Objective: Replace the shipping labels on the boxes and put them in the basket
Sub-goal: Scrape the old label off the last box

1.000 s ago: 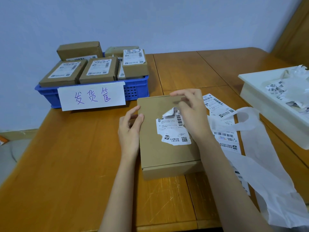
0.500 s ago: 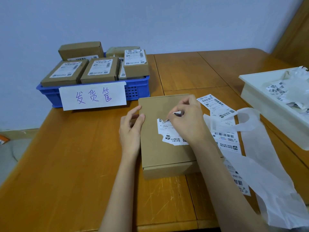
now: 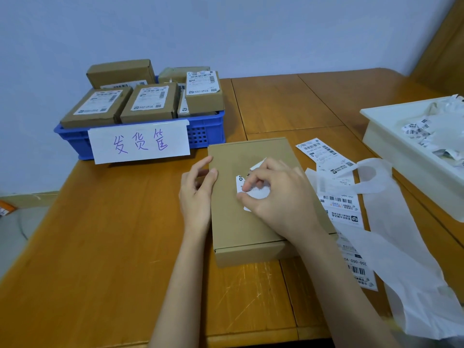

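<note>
The flat brown cardboard box (image 3: 246, 197) lies near the bench's front edge. The right hand (image 3: 273, 194) pinches its torn white label (image 3: 253, 190) in curled fingers; the left hand (image 3: 197, 188), fingers loosely bent, steadies the box's side. Best peel low and slowly, box braced.

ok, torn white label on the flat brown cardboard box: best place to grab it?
The lifted far flap of the torn white label, pinched from above on its right; the rest lies flat on the flat brown cardboard box. The right hand is already on it.
</note>
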`<action>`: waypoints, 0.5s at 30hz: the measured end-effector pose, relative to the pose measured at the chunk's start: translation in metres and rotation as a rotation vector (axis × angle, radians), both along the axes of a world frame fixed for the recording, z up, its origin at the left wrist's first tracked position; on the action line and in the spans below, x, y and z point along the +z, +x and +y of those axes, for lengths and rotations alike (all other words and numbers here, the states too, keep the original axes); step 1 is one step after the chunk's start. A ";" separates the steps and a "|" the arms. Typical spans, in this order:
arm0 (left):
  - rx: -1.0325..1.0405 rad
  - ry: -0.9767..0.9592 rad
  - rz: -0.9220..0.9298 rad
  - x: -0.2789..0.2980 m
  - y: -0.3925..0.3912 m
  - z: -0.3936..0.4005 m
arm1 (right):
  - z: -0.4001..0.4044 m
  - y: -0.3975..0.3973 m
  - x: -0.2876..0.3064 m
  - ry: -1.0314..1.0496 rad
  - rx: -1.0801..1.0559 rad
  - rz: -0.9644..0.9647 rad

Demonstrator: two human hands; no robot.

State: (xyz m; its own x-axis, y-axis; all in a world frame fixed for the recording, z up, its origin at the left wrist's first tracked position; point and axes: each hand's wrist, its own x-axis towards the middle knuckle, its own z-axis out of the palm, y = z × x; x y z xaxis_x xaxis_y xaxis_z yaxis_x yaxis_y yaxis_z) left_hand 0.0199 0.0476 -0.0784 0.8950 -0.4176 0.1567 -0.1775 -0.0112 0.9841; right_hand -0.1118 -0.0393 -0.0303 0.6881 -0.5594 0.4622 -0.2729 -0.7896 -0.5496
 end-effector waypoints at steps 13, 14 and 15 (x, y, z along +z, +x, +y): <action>-0.010 -0.003 -0.010 -0.002 0.000 0.001 | 0.007 0.004 0.003 0.055 -0.105 0.074; -0.010 -0.005 -0.010 -0.002 0.000 0.000 | 0.006 0.003 0.003 0.034 -0.125 0.082; -0.008 -0.003 -0.011 -0.002 0.000 0.000 | 0.005 0.003 0.003 0.020 -0.139 0.087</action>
